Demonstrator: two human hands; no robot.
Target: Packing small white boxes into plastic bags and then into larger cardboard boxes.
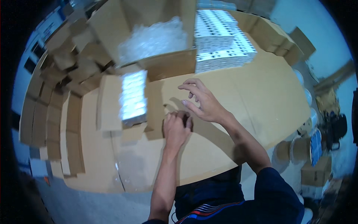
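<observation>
My left hand (177, 128) is curled into a fist and rests on the brown cardboard sheet (238, 97) that covers the table. What it may enclose is hidden. Just left of it lies the flap of a small open carton (108, 104) holding rows of small white boxes (132, 97). My right hand (201, 100) hovers just above and right of the left one, fingers spread and empty, palm turned down toward the cardboard.
A large open carton of clear plastic bags (153, 37) stands at the back, beside stacked white boxes (223, 37). Flat folded cartons (48, 112) pile up on the left. Wire spools (309, 145) and a cardboard box (315, 171) sit on the floor to the right.
</observation>
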